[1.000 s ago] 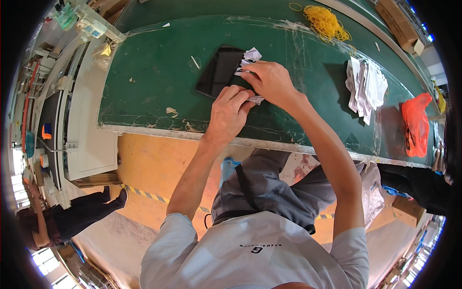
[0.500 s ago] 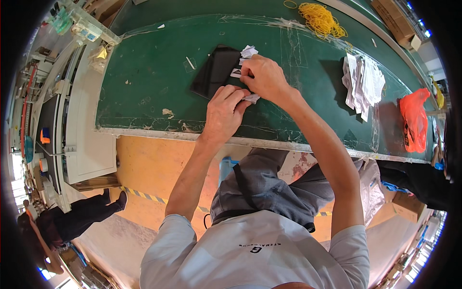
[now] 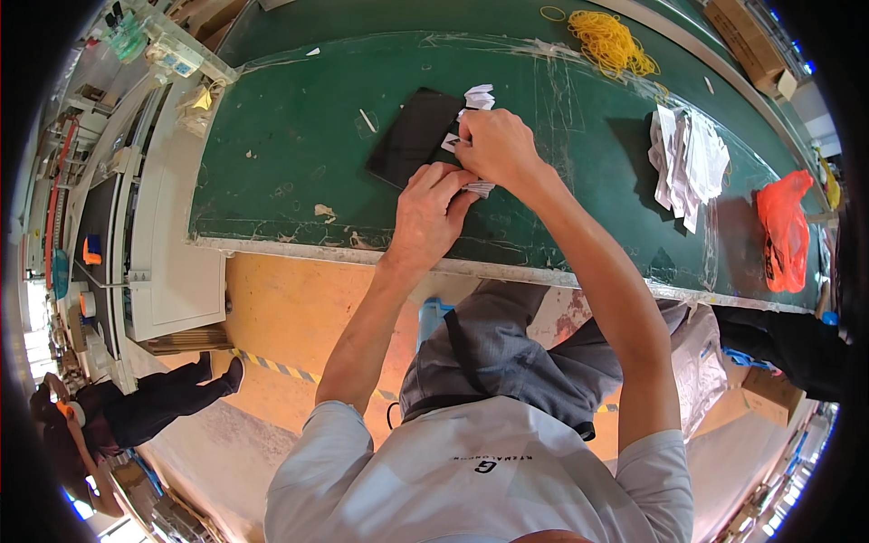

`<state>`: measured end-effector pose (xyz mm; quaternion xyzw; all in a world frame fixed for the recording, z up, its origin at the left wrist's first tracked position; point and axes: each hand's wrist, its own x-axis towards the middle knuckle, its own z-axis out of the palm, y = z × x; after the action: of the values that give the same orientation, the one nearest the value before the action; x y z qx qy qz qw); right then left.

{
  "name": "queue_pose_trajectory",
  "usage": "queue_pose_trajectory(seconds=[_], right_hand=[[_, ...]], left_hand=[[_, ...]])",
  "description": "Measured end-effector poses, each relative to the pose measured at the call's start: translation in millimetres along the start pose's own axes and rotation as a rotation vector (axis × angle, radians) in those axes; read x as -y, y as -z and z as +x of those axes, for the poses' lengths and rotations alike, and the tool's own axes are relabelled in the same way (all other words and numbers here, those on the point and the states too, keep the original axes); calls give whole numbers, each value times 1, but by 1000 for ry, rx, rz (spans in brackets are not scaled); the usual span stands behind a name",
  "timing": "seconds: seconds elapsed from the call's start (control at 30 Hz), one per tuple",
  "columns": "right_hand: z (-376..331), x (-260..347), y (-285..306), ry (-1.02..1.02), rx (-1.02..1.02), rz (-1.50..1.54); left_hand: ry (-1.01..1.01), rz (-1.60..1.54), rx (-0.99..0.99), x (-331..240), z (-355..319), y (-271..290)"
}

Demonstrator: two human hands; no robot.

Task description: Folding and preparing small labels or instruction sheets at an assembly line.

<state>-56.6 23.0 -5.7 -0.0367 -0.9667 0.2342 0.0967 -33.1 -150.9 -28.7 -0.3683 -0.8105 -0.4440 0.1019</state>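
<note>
Left hand [image 3: 431, 210] and right hand [image 3: 493, 145] both pinch white paper tags [image 3: 478, 98] (on a black pouch [image 3: 413, 136]).

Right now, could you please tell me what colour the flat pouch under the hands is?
Black; the pouch shows best in the head view.

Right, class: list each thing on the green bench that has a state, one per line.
black pouch: flat, partly under hands
white paper slips: bunched, gripped
left hand: pinching slips
right hand: closed on slips
rubber bands: heaped
paper stack: loose
orange bag: crumpled
</note>
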Motion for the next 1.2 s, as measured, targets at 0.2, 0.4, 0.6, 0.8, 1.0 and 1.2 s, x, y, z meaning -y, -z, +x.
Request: queue_pose_trajectory(seconds=[0.2,0.4,0.6,0.8,1.0,1.2], right_hand=[[-13,-20,14,100,109,146],[-42,-26,39,274,95,305],[-49,-30,38,340,97,319],[-50,-32,38,343,114,432],[-51,-35,36,368,124,390],[-39,-38,35,106,149,677]], left_hand=[[-31,2,-13,3,1,0],[-34,-5,-9,1,2,1],[88,-84,-29,-4,1,-3],[1,-2,-5,1,0,-2],[12,-28,-5,-1,2,-2],[2,-9,3,0,1,1]])
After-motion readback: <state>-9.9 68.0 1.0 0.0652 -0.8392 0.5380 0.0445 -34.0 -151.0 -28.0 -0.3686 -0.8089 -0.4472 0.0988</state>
